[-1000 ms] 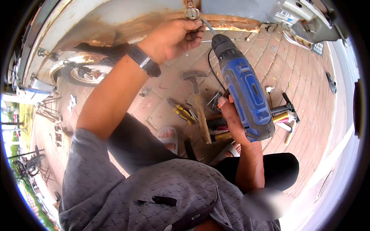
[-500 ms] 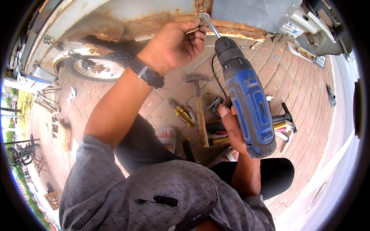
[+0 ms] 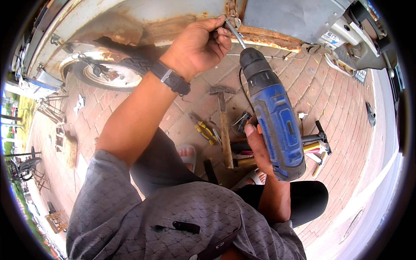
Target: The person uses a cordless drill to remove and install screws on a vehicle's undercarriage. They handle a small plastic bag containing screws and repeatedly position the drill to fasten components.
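My right hand (image 3: 259, 149) grips a blue and black cordless drill (image 3: 281, 123), its thumb along the side; the handle is hidden under the body. A long metal driver bit (image 3: 236, 34) points up and left from the chuck toward a rusty metal bracket (image 3: 234, 19) on the vehicle's lower edge. At the bit's tip my left hand (image 3: 203, 48) is pinched, thumb and forefinger together, the other fingers curled. A small dark piece seems to sit there, too small to name. A dark-strapped watch (image 3: 170, 79) is on my left wrist.
A rusty vehicle panel (image 3: 162, 32) and a wheel (image 3: 113, 76) are ahead. On the brick paving lie a hammer (image 3: 223, 121), yellow-handled pliers (image 3: 204, 132) and several other tools near my feet. A straw-coloured block (image 3: 69, 151) is at the left.
The drill has drawn back slightly toward me, its bit tip now a little lower beside the bracket. My left thumb and forefinger have come closer to the tip.
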`<state>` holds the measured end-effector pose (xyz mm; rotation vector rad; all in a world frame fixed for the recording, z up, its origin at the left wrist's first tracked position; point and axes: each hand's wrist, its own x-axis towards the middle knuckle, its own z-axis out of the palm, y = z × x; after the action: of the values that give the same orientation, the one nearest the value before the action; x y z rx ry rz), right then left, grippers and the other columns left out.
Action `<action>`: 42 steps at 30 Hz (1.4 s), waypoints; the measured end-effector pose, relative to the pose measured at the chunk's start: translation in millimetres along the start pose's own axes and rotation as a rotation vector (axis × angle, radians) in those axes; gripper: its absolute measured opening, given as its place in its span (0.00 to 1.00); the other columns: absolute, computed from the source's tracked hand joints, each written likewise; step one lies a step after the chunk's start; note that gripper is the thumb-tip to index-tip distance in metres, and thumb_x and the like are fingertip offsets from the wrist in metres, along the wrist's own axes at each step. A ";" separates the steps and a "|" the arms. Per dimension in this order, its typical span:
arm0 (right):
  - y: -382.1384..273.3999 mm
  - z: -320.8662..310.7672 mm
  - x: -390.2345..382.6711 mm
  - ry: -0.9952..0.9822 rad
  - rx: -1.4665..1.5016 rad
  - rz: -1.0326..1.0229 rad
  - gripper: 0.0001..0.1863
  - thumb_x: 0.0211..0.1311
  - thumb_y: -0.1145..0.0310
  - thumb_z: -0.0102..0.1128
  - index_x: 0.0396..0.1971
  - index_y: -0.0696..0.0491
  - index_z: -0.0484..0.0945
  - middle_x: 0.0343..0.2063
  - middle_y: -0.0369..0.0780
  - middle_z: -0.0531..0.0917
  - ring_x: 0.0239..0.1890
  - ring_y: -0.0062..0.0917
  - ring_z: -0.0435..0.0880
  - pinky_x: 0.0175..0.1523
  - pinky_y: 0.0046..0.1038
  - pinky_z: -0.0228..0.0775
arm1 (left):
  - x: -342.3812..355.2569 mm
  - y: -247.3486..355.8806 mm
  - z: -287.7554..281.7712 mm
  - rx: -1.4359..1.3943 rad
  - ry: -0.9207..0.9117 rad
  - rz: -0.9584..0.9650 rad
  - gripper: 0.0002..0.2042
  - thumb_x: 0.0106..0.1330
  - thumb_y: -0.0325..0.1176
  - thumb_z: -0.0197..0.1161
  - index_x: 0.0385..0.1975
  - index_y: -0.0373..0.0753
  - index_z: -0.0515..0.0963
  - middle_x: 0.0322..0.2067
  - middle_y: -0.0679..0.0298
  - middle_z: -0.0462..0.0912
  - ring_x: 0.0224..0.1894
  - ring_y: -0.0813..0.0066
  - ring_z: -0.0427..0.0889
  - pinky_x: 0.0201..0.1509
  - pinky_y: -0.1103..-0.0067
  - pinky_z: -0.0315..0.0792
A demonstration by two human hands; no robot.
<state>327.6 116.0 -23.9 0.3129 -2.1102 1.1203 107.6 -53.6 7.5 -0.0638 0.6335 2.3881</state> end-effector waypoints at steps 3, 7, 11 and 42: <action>0.3 1.5 1.4 -0.001 0.010 0.014 0.10 0.54 0.69 0.75 0.29 0.53 0.80 0.21 0.35 0.78 0.18 0.28 0.77 0.25 0.28 0.71 | 1.4 0.7 -0.9 -0.003 0.002 -0.004 0.07 0.77 0.30 0.59 0.43 0.31 0.74 0.38 0.57 0.82 0.30 0.78 0.77 0.32 0.83 0.77; -2.3 -1.7 -1.1 -0.072 -0.060 0.082 0.11 0.54 0.69 0.76 0.31 0.53 0.80 0.23 0.35 0.79 0.22 0.28 0.78 0.31 0.28 0.74 | 1.3 1.8 0.1 -0.006 0.016 -0.009 0.07 0.77 0.30 0.59 0.42 0.32 0.75 0.35 0.60 0.80 0.30 0.78 0.76 0.32 0.83 0.76; -1.7 -4.1 -9.4 -0.100 0.132 0.372 0.12 0.56 0.70 0.78 0.35 0.53 0.82 0.30 0.35 0.82 0.30 0.27 0.81 0.40 0.30 0.75 | 0.2 1.7 2.9 0.009 0.034 -0.011 0.07 0.77 0.30 0.59 0.41 0.32 0.76 0.31 0.65 0.75 0.30 0.79 0.75 0.31 0.82 0.76; 36.0 59.1 69.6 0.115 -0.017 0.134 0.13 0.56 0.72 0.70 0.40 0.60 0.82 0.28 0.43 0.85 0.29 0.28 0.84 0.37 0.29 0.77 | 119.4 38.2 19.6 0.262 -0.077 0.001 0.07 0.78 0.29 0.55 0.37 0.36 0.78 0.22 0.70 0.77 0.19 0.85 0.72 0.23 0.91 0.71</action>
<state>231.2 98.0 -19.9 0.0973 -2.0617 1.1681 -7.1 0.1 16.8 0.1402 0.9032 2.2756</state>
